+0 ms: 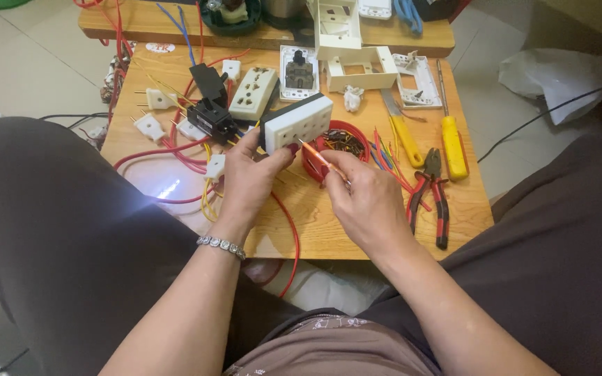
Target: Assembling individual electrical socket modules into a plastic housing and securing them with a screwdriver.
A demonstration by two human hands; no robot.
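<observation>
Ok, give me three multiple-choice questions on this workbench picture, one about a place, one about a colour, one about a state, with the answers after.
1. Where do the pliers lie?
A. right of the right hand
B. under the left hand
C. on the floor

2. What colour is the bowl behind the socket block?
A. blue
B. red
C. white

3. What is the left hand doing?
A. resting flat
B. holding the socket block
C. gripping pliers

Answers: 1 A, they lie on the wooden table beside that hand. 2 B, its rim shows red. 3 B, the fingers wrap the block while the right hand points a thin orange screwdriver at it.
</observation>
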